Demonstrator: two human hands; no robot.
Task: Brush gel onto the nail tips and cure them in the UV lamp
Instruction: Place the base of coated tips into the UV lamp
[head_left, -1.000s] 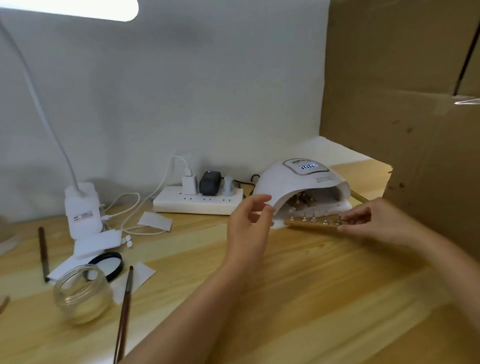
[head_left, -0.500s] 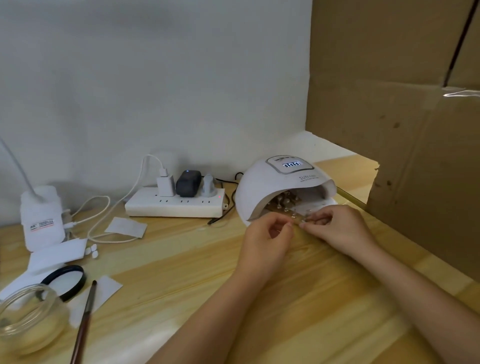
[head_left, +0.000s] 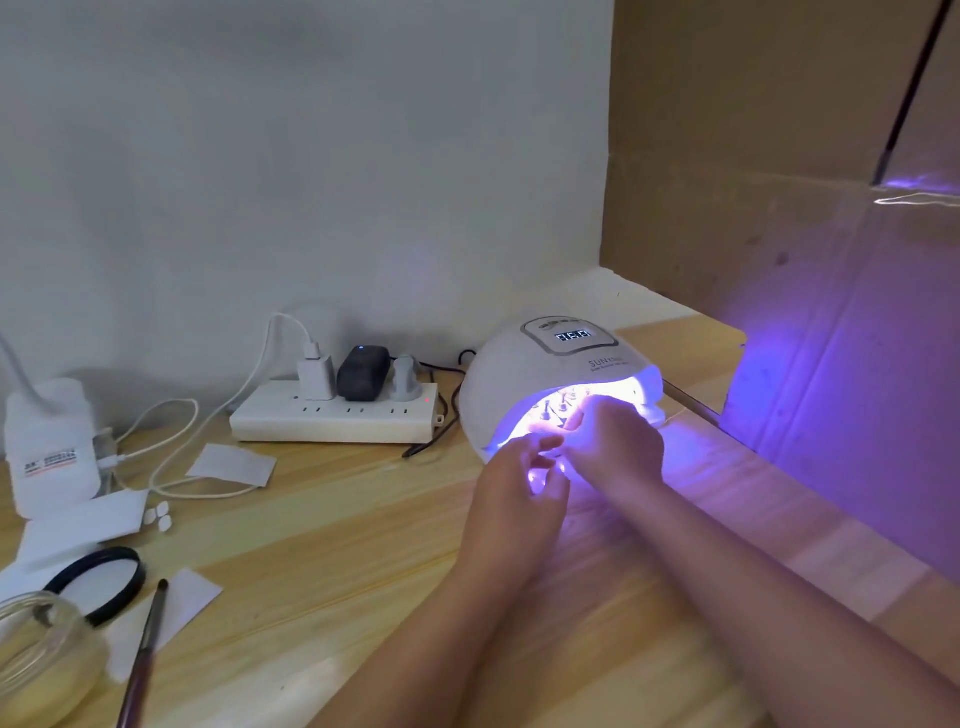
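The white dome-shaped UV lamp (head_left: 558, 384) stands at the far right of the light wooden table (head_left: 332, 545), lit violet inside, its top display showing digits. Small nail tips on stands (head_left: 556, 410) sit inside its mouth, washed out by the glow; what they rest on cannot be made out. The right hand (head_left: 618, 441) lies at the opening with its fingertips reaching inside, fingers bent; whether they clamp anything cannot be told. The left hand (head_left: 524, 478) sits just in front of the mouth, touching the right, fingers loosely curled and slightly apart, no grip visible.

Both hands block most of the lamp's opening. A brown cardboard wall (head_left: 779, 208) stands just right of the lamp and catches the violet light. Left of the lamp, against the far wall, lies a white power strip (head_left: 332, 418) with a white charger, a black adapter and a grey plug. Farther left stand a white plastic bottle (head_left: 49, 452), white paper slips (head_left: 231, 465) and three small white pieces (head_left: 158, 516). At the near left are a black ring lid (head_left: 104, 582), a clear glass jar (head_left: 41, 654) and a thin brown-handled brush (head_left: 143, 654).
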